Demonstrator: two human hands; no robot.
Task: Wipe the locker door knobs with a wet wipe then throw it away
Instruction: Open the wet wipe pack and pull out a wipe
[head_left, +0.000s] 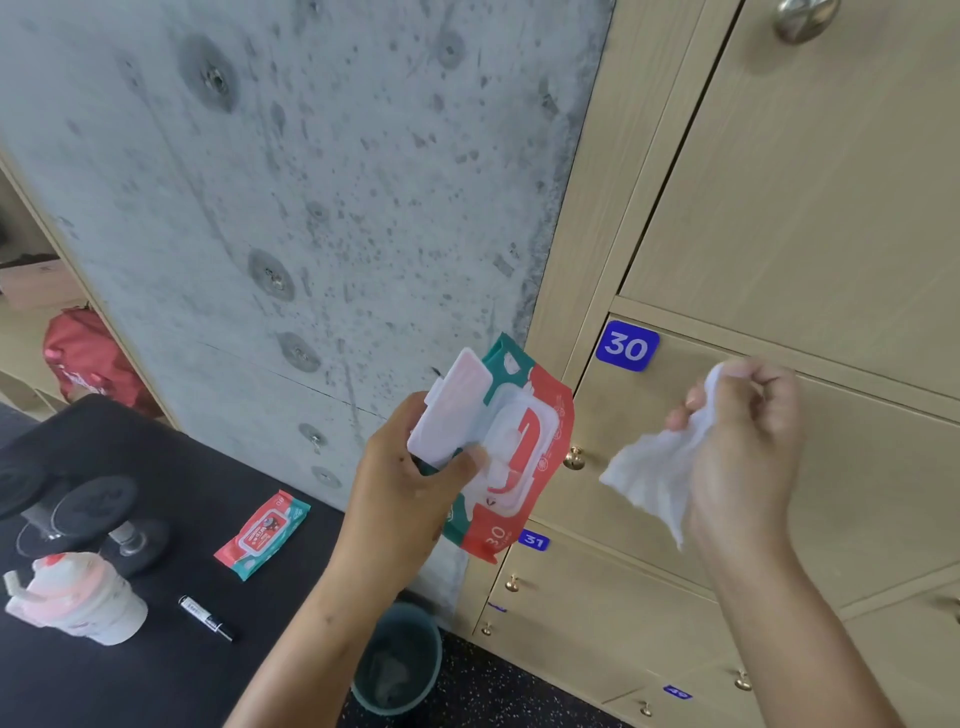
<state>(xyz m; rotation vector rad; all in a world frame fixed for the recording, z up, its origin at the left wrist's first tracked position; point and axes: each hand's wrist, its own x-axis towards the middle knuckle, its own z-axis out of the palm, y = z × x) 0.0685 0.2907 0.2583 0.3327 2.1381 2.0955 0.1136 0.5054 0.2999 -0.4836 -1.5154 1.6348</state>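
My left hand (410, 483) grips a red and green wet wipe pack (511, 447) with its white flip lid open. To its right, my right hand (743, 441) pinches a white wet wipe (649, 478) that hangs crumpled in front of locker 30 (627, 346). A small brass knob (574, 458) of that locker door shows between the pack and the wipe. Lower doors carry more brass knobs (513, 583), and a large silver knob (802, 21) sits at the top right.
A teal bin (397, 657) with used wipes inside stands on the floor below my left arm. On the black bench (171, 519) lie a second wipe pack (263, 535), a black marker (206, 618), a pink-and-white bottle (78, 603) and dumbbells (78, 514). A concrete wall (311, 182) is left of the lockers.
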